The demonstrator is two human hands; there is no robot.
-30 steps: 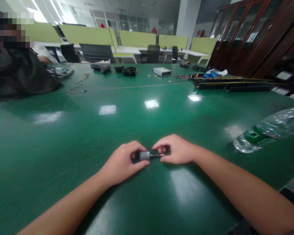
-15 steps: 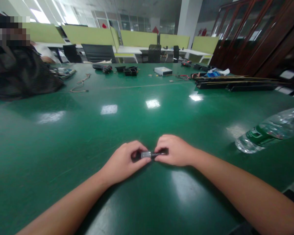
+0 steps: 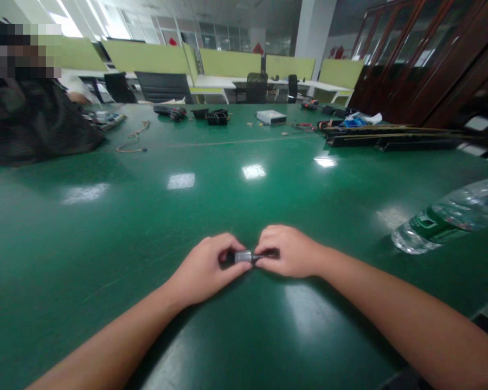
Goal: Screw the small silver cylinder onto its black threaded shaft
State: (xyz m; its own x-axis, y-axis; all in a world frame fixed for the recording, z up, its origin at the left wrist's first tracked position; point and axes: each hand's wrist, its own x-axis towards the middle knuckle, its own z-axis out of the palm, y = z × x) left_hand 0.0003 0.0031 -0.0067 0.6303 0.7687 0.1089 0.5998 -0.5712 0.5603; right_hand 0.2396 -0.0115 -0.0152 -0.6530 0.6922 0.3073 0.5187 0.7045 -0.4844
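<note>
1. Fingers of the left hand curl into a nearly closed pinch, thumb on the near side and forefinger on the far side, gripping the smooth grey barrel of a small rod-like piece.
2. Fingertips of the right hand are drawn tightly together on the dark, slimmer end of that piece, leaving a narrow hollow behind them.
3. The piece lies roughly level between the two hands, over the near middle of the green tabletop; whether it touches the surface, I cannot tell.
4. That tabletop is glossy and faintly scratched, with squarish patches of light mirrored in it.
5. To the right, a clear, ribbed plastic bottle with a green label slants toward the edge of view.
6. Along the far side are a flat-faced pale box, a black open-topped box, long straight dark bars and a thin, loosely bent cord.
7. Beyond rises a reddish-brown, glass-paned wooden cabinet, polished and dark.
</note>
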